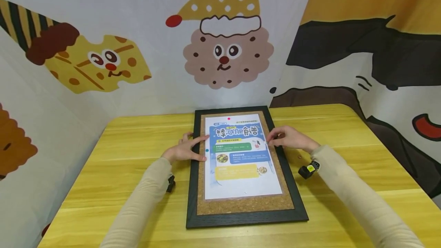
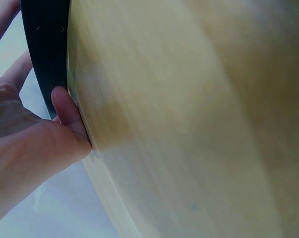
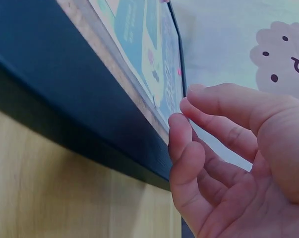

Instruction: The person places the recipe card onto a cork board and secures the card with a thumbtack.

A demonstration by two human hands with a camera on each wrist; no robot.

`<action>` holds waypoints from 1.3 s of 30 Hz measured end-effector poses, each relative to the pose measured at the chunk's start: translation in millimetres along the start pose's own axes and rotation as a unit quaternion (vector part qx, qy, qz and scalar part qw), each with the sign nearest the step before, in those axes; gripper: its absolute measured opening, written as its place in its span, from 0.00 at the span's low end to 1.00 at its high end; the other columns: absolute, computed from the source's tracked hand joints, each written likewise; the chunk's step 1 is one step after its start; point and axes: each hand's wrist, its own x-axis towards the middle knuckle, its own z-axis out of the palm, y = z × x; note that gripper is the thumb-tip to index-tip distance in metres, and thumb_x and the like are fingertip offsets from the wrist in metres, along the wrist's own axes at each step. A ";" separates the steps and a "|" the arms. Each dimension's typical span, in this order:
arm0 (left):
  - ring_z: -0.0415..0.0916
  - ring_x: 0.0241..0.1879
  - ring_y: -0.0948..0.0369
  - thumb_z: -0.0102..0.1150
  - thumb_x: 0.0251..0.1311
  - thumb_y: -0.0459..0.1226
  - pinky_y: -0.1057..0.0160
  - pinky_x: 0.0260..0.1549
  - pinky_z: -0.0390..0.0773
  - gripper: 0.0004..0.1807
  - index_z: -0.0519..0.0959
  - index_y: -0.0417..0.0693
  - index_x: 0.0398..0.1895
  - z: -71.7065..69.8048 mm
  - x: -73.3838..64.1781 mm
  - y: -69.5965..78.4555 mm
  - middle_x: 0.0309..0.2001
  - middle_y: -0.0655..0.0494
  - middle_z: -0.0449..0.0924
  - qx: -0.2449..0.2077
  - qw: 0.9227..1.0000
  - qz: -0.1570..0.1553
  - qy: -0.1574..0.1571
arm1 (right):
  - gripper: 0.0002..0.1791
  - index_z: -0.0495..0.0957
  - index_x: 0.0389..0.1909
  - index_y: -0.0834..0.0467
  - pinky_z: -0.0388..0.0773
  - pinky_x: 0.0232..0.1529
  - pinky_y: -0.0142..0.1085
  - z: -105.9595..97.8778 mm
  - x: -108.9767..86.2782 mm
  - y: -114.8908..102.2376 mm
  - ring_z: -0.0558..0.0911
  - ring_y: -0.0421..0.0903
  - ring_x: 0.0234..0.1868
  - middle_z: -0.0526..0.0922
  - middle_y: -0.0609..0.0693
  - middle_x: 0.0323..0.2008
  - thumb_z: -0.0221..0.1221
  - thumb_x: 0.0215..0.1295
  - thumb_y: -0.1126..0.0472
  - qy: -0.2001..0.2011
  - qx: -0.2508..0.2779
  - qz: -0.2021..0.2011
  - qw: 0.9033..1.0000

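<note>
A printed sheet (image 1: 241,186) with blue, green and yellow panels lies on a cork board (image 1: 241,206) with a black frame (image 1: 248,221). A pink tack (image 1: 229,118) sits at the sheet's top and a teal tack (image 1: 207,150) at its left edge. My left hand (image 1: 186,149) reaches over the frame's left side, thumb and forefinger spread, their tips at the sheet's left edge on either side of the teal tack. On the other side, my right hand (image 1: 287,137) brings thumb and curled fingers together at the sheet's right edge; I cannot tell whether they pinch anything.
The board lies on a yellow wood-grain table (image 1: 138,141), its far end near the table's back edge. Behind stands a backdrop (image 1: 158,68) printed with cartoon food. A small brownish object (image 1: 299,157) lies on the table to the right of the frame.
</note>
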 end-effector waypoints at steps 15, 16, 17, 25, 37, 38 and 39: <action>0.33 0.69 0.31 0.70 0.53 0.52 0.29 0.58 0.49 0.50 0.53 0.64 0.77 -1.5 0.1 1.4 0.73 0.37 0.24 0.000 1.000 0.008 -0.005 | 0.11 0.80 0.46 0.65 0.76 0.37 0.37 -16.9 -27.0 21.1 0.78 0.49 0.38 0.81 0.56 0.44 0.60 0.66 0.63 0.016 -0.016 0.012 1.000; 0.33 0.69 0.32 0.70 0.53 0.52 0.29 0.58 0.49 0.50 0.53 0.65 0.76 -1.6 0.0 1.6 0.73 0.37 0.24 0.000 1.000 0.006 -0.006 | 0.11 0.80 0.45 0.65 0.76 0.36 0.36 -17.8 -28.9 22.0 0.78 0.49 0.38 0.81 0.56 0.44 0.60 0.66 0.64 0.016 -0.015 0.010 1.000; 0.33 0.69 0.31 0.70 0.53 0.52 0.29 0.58 0.50 0.50 0.53 0.64 0.77 -1.5 -0.2 1.6 0.73 0.37 0.24 0.000 1.000 0.006 -0.006 | 0.11 0.80 0.46 0.65 0.76 0.36 0.36 -18.7 -30.7 22.8 0.78 0.49 0.38 0.81 0.57 0.44 0.60 0.66 0.64 0.017 -0.014 0.007 1.000; 0.32 0.69 0.31 0.70 0.53 0.52 0.29 0.58 0.49 0.50 0.53 0.65 0.76 -1.8 -0.9 -0.2 0.73 0.38 0.24 -0.001 1.000 0.007 -0.007 | 0.10 0.79 0.46 0.68 0.78 0.30 0.37 -24.6 -45.2 34.1 0.79 0.49 0.32 0.81 0.60 0.43 0.59 0.66 0.68 0.012 0.006 0.014 1.000; 0.33 0.69 0.31 0.71 0.51 0.53 0.29 0.58 0.49 0.50 0.54 0.65 0.76 -1.9 0.7 -1.1 0.74 0.38 0.24 -0.004 1.000 0.000 -0.006 | 0.08 0.79 0.44 0.67 0.72 0.24 0.34 -24.6 -60.5 51.5 0.77 0.46 0.27 0.82 0.53 0.34 0.57 0.68 0.68 0.010 -0.010 0.006 1.000; 0.32 0.69 0.32 0.71 0.51 0.53 0.29 0.59 0.49 0.50 0.54 0.66 0.76 -1.7 0.9 -1.4 0.74 0.39 0.24 -0.005 1.000 0.000 -0.007 | 0.08 0.79 0.44 0.67 0.72 0.24 0.34 -24.5 -61.4 52.2 0.77 0.46 0.28 0.83 0.53 0.33 0.56 0.68 0.68 0.011 -0.008 0.010 1.000; 0.33 0.69 0.32 0.71 0.51 0.52 0.29 0.58 0.49 0.50 0.54 0.66 0.76 -1.4 1.1 -1.6 0.74 0.38 0.25 -0.005 1.000 0.001 -0.006 | 0.08 0.79 0.44 0.67 0.72 0.24 0.34 -24.5 -62.1 53.3 0.78 0.45 0.28 0.83 0.53 0.34 0.56 0.68 0.68 0.012 -0.007 0.013 1.000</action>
